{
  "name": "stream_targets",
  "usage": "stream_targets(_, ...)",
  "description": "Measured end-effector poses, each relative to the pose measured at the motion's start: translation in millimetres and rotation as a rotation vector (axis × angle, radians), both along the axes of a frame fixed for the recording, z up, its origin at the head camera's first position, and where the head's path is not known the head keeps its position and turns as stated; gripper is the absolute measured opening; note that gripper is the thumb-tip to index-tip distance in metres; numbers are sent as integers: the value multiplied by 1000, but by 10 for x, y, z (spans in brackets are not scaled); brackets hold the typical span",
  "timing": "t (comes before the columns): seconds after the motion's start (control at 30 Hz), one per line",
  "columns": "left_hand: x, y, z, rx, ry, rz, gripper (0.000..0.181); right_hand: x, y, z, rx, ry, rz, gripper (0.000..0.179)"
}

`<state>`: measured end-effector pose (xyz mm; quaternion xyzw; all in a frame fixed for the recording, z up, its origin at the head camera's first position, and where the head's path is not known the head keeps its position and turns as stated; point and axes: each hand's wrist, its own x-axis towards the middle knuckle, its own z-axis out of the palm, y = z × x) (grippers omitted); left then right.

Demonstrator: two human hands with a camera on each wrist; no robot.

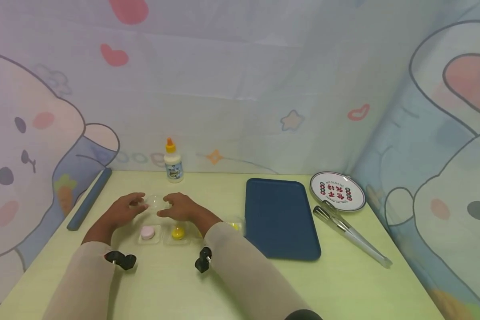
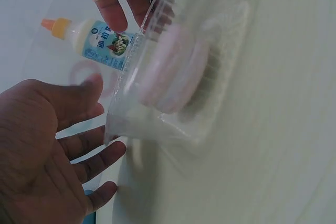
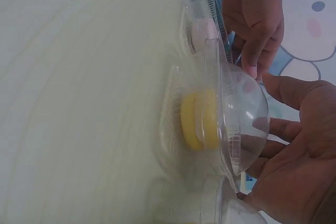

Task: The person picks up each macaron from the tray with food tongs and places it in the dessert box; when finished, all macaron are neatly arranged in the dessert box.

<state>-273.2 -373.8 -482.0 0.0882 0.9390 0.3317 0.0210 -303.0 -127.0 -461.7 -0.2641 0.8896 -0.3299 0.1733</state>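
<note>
In the head view, a clear plastic domed lid is between my two hands at the left of the table. My left hand holds one side of it with curved fingers, and my right hand holds the other. The dome shows close up in the right wrist view, fingers seen through it. Just nearer than the hands, a pink macaron and a yellow macaron sit in clear plastic packs. The left wrist view shows the pink macaron behind transparent plastic.
More clear packaging with something yellow lies partly behind the right sleeve. A dark blue tray is to the right, then metal tongs and a printed plate. A glue bottle stands at the back; a grey-blue bar lies left.
</note>
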Motion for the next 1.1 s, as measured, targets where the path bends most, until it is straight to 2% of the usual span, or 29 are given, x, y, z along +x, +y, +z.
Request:
stream_targets(0.23,-4,56,10,-29,57,-1,47,4,-21,-13,-70,-41,-12,62)
stream_targets(0.37,8,83,39,-33,57,14,44,8,-44,-7,-103,-62,-28,60)
stream_targets(0.6,22,127,83,9,42,42,54,27,-76,22,-98,47,-84,48)
stream_targets(0.93,62,125,167,122,58,45,75,90,-29,76,-255,140,-203,31)
stream_targets(1.1,120,129,198,133,86,58,73,134,-13,99,-311,135,-225,11)
